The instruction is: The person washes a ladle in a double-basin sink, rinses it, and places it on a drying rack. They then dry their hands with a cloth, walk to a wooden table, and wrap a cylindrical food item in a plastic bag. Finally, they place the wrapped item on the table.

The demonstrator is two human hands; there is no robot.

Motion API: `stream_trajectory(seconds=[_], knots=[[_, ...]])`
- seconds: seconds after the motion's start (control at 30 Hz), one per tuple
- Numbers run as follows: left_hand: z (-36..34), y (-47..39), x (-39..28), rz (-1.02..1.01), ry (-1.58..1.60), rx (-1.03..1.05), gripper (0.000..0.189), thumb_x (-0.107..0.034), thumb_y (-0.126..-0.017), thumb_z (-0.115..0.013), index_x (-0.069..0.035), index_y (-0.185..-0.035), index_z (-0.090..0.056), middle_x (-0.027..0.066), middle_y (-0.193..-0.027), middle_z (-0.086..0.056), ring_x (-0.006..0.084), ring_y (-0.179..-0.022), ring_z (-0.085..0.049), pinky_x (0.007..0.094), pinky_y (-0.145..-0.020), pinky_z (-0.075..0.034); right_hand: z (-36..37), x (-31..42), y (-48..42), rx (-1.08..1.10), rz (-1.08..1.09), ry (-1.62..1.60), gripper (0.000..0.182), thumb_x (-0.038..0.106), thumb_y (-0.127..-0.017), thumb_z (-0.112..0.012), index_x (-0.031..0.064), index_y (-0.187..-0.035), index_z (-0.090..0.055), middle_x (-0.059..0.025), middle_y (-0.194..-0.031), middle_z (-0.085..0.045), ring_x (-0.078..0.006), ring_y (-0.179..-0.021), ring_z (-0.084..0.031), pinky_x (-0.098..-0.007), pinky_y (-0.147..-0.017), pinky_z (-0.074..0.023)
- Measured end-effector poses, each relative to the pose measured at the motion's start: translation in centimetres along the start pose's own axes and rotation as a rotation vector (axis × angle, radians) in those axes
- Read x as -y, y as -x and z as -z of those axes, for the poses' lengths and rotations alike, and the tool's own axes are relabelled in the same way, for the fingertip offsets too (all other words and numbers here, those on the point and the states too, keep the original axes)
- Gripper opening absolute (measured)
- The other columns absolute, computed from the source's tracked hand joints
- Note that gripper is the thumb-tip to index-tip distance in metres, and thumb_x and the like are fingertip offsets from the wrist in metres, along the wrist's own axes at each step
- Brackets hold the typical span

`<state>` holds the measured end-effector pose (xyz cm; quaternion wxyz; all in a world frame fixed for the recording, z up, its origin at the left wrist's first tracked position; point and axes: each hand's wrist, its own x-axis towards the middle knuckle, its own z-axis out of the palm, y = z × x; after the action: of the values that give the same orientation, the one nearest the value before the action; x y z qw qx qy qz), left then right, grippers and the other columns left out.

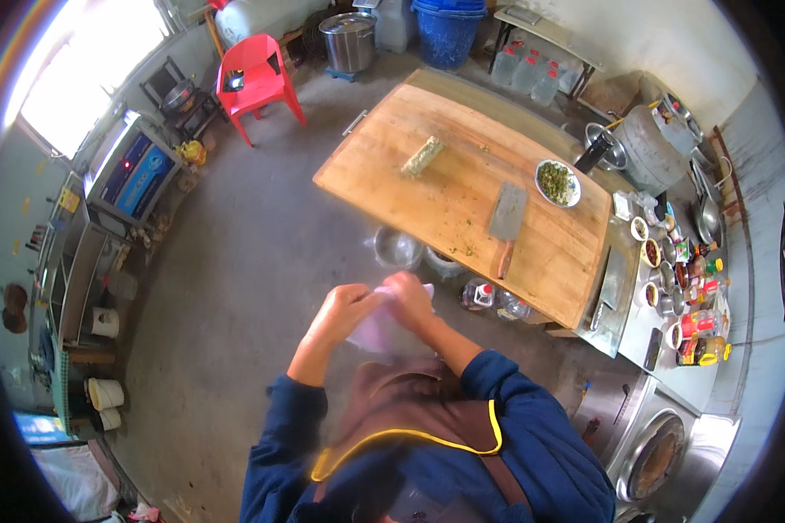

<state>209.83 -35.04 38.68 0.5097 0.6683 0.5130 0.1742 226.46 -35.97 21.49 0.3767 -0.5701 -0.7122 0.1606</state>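
Observation:
My left hand and my right hand are close together in front of my apron, fingers pinched on the top of a thin pinkish plastic bag. The bag hangs below them, partly hidden by my right wrist. Ahead lies a large wooden board on a table. A pale, green-flecked roll of dough rests on its far left part. Farther right is a cleaver with a wooden handle, lying flat. A white bowl of chopped green filling stands near the board's right edge.
A second cleaver lies on the side table, beside several sauce bottles and small bowls. A stove burner is at lower right. Pots and a plastic jug sit below the board. A red chair stands far left.

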Motion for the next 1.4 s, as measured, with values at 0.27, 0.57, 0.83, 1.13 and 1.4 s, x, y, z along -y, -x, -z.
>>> stream_trajectory(seconds=[0.27,0.57,0.83,1.13,1.4], knots=[[-3.0,0.9,-1.6,-0.099,0.199,0.207,0.028,-0.024,-0.091,-0.063,0.001,-0.080,-0.060,-0.0040,-0.069,-0.045,0.0069,-0.066,-0.041,0.0280,-0.057,-0.038,1.1,-3.6,0.0,-0.020,-0.506,0.263,0.032,0.028,-0.080,-0.064,0.0068,-0.102,-0.055,-0.0187,-0.099,-0.058,-0.0412,-0.096,-0.060,-0.0517,-0.079,-0.0507],[-8.3,-0.6,-1.5,-0.298,0.021,0.482,0.027,-0.026,-0.091,-0.059,0.000,-0.086,-0.062,0.0154,-0.073,-0.059,0.0222,-0.065,-0.054,0.0364,-0.064,-0.046,11.1,6.9,-3.6,0.409,-0.995,-1.871,0.027,0.015,-0.089,-0.054,0.0028,-0.112,-0.059,-0.0165,-0.109,-0.062,-0.0279,-0.104,-0.060,-0.0367,-0.092,-0.0471],[-1.5,-1.8,-5.3,-0.724,-0.105,0.073,0.027,-0.024,-0.088,-0.059,-0.006,-0.106,-0.069,0.0137,-0.107,-0.068,0.0312,-0.097,-0.065,0.0378,-0.083,-0.051,3.1,10.0,-7.6,0.335,0.398,-3.069,0.038,0.022,-0.100,-0.042,0.0028,-0.133,-0.047,-0.0146,-0.129,-0.055,-0.0256,-0.123,-0.051,-0.0365,-0.107,-0.0384],[-3.5,-5.6,-5.5,-0.616,1.711,0.150,0.068,-0.055,-0.099,-0.037,-0.003,-0.142,-0.042,0.0164,-0.147,-0.042,0.0300,-0.137,-0.035,0.0403,-0.115,-0.024,6.6,7.4,-9.5,0.180,-0.360,-2.063,0.039,0.033,-0.100,-0.039,0.0049,-0.126,-0.050,-0.0131,-0.119,-0.057,-0.0251,-0.111,-0.053,-0.0364,-0.096,-0.0420],[-5.6,-7.4,-3.9,-0.585,0.916,-0.224,0.059,-0.020,-0.097,-0.056,-0.005,-0.148,-0.031,0.0158,-0.148,-0.039,0.0264,-0.135,-0.038,0.0369,-0.112,-0.028,6.3,6.3,-10.5,0.172,-0.309,-2.016,0.043,0.042,-0.099,-0.036,0.0067,-0.119,-0.052,-0.0117,-0.109,-0.059,-0.0247,-0.101,-0.056,-0.0363,-0.087,-0.0452]])
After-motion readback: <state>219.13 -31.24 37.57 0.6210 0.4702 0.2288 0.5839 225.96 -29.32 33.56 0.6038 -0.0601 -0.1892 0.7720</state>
